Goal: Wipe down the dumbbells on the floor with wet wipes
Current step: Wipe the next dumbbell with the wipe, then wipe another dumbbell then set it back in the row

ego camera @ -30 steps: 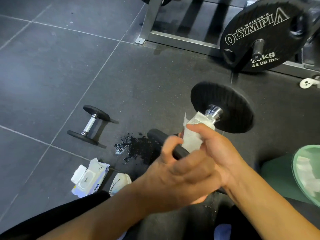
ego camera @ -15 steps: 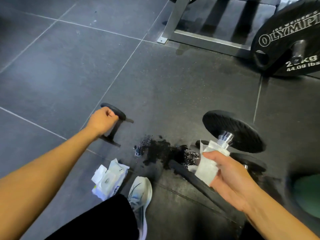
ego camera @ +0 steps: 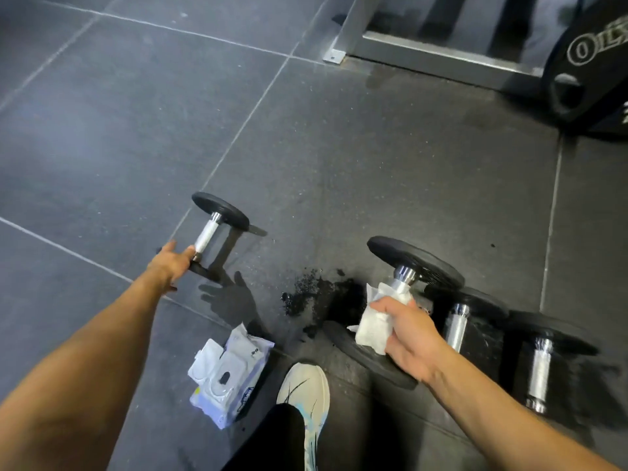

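Down on a dark tiled floor (ego camera: pixel 102 130), a person's left hand (ego camera: pixel 170 265) reaches to the centre left of the frame. Its fingers are spread and straight, the tips touching the near end of a small dumbbell (ego camera: pixel 207 232) that lies on the tiles. At lower right, the right hand (ego camera: pixel 407 338) curls its fingers round a white wet wipe (ego camera: pixel 373 326), pressing it against the chrome handle of a larger dumbbell (ego camera: pixel 416 263). Two more dumbbells (ego camera: pixel 457 326) lie just beside it to the right. A wipes pack (ego camera: pixel 231 372) sits at bottom centre beside a white shoe (ego camera: pixel 306 389), with a dark wet patch (ego camera: pixel 316 294) between the hands.
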Tool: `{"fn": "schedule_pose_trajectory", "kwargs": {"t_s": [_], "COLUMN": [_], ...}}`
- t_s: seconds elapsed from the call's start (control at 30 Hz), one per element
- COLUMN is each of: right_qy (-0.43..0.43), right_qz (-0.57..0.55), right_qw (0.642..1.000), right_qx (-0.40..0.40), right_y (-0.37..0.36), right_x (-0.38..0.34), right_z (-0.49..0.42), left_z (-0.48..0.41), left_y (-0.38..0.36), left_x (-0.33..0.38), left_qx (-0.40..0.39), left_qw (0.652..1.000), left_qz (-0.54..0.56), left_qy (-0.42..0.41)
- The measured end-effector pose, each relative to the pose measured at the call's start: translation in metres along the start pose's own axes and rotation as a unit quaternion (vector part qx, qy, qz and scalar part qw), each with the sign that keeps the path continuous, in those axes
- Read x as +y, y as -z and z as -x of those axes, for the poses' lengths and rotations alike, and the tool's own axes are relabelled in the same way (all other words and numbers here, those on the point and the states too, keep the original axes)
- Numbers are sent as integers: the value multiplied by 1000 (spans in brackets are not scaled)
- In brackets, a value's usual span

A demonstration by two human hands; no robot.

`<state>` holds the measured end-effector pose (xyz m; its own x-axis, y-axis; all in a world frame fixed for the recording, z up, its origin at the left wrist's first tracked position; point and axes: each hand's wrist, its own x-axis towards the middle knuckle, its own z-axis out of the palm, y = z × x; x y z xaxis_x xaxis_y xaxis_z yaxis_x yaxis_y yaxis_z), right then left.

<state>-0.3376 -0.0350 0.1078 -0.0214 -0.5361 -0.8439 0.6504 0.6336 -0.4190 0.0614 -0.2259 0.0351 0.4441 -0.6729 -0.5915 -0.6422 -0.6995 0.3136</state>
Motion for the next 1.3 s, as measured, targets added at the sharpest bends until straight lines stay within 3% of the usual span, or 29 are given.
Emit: {"fn": "schedule_pose_trajectory", "kwargs": {"t_s": [0.07, 0.23, 0.33, 0.43, 0.6, 0.8, 1.03, 1.3], "right_qy": [2, -3, -8, -5, -5, -5, -13, -20], "right_qz": [1, -7, -7, -5, 3, 10, 17, 73], "right_qw": [1000, 1000, 999, 999, 999, 998, 995, 992], "right_qx": [17, 26, 38, 42, 48, 67, 95, 102], "right_y": [5, 17, 21, 23, 24, 33, 45, 54], "right_x": [10, 29, 37, 40, 38, 39, 55, 55], "right_z": [-23, -71, -92, -105, -112, -124, -152, -163], "left_z": [-11, -12, 1, 16, 63, 117, 166, 150], "left_y": [-6, -29, -43, -59, -101, -155, -192, -209], "left_x": [-2, 5, 9, 7, 11, 25, 26, -11], "left_qx": [0, 132, 160, 141, 87, -7, -61, -98], "left_qw": [1000, 985, 970, 956, 956, 928, 933, 953], "left_qz": [12, 114, 179, 254, 278, 364, 351, 286], "left_qy": [9, 22, 37, 40, 26, 75, 44, 35]}}
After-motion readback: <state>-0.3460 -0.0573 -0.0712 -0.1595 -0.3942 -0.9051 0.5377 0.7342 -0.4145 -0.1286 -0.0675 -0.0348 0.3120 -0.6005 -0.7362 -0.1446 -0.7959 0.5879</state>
